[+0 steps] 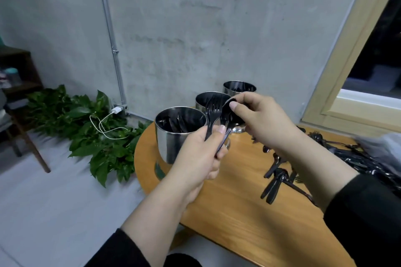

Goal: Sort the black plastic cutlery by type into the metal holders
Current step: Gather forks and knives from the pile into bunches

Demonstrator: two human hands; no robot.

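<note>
Three metal holders stand in a row on one round wooden table (pixel 238 208): the near holder (pixel 173 143), the middle holder (pixel 204 102) and the far holder (pixel 238 87). Each contains black cutlery, number not countable. Two hands are in view: the left hand (pixel 195 162) and the right hand (pixel 260 121). Between them, held upright, are one fork (pixel 212 108) with tines showing and one spoon (pixel 228 112); whether further pieces sit in that bunch cannot be told. One loose pile of cutlery (pixel 282 178) lies on the table, too tangled to count. One white charger cable (pixel 104 125); one patch of leafy plants (pixel 86 128).
</note>
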